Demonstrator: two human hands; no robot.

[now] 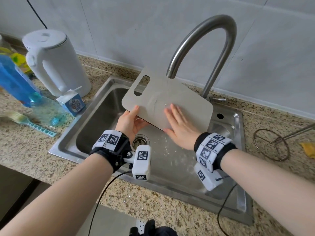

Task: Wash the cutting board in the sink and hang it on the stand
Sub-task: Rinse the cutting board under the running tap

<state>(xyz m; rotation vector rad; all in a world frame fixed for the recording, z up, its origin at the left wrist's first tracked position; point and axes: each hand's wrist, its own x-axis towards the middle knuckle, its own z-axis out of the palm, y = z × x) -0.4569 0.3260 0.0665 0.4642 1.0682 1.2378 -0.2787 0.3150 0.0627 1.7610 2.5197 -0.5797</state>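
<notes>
A grey cutting board [170, 92] with a slot handle at its far left corner is held tilted over the steel sink [105, 106], under the spout of the curved faucet [201, 40]. Water runs onto the board's face. My left hand [131, 122] grips the board's near left edge, thumb on top and fingers underneath. My right hand [180, 125] lies flat on the board's wet face, fingers spread and pointing away from me. A wire stand [272, 143] lies on the counter right of the sink.
A white kettle [56, 62], a small blue carton [73, 103], blue plastic bottles [18, 80] and a brush [34, 125] crowd the granite counter left of the sink. A yellow cloth [308, 149] lies at the far right. The drain [141, 141] sits below my left hand.
</notes>
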